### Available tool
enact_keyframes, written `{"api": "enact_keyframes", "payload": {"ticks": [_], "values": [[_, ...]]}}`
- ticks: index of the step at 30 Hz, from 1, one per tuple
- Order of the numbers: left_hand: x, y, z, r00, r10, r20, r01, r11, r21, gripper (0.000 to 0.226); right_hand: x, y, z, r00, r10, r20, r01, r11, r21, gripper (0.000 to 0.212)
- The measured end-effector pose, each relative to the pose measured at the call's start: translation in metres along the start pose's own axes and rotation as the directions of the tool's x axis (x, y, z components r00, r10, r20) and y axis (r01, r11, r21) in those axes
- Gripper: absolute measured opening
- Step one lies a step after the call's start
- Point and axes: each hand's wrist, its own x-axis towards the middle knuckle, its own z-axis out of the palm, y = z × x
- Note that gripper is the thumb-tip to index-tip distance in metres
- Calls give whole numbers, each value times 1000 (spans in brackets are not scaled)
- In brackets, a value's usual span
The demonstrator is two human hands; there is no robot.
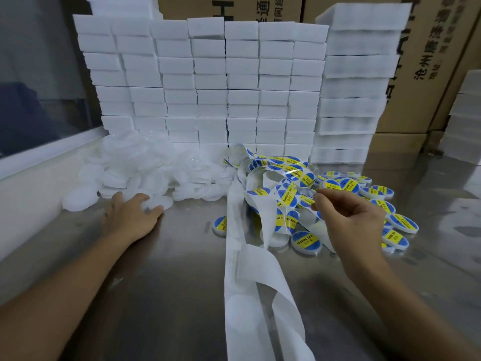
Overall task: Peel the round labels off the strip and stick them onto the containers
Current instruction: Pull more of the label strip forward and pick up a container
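A tangled white backing strip runs down the middle of the metal table, its far coils still carrying round blue-and-yellow labels. My right hand pinches a thin edge on the strip's labelled part between thumb and forefinger. My left hand reaches into a pile of plain white round containers, its fingers on one white container at the pile's near edge. Labelled containers lie in a heap at the right, partly hidden behind my right hand.
A wall of stacked white foam blocks stands at the back of the steel table. Cardboard cartons rise behind and to the right. A window ledge borders the left side.
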Motion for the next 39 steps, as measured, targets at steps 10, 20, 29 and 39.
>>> {"api": "enact_keyframes", "payload": {"ticks": [10, 20, 29, 39], "values": [[-55, 31, 6, 931, 281, -234, -248, 955, 160, 16, -3, 8, 2, 999, -10, 36, 12, 999, -47, 19], [-65, 37, -3, 871, 403, -282, -380, 915, 135, 9, 0, 12, 1, 997, -61, 43, 65, 992, -110, 14], [-62, 31, -4, 921, 310, -236, -340, 935, -101, 11, 1, 17, 2, 997, -71, 39, 77, 981, -178, 20], [-67, 34, -10, 956, 238, -173, -268, 946, -181, 23, 1, 18, 2, 994, -97, 48, 105, 973, -204, 19]]}}
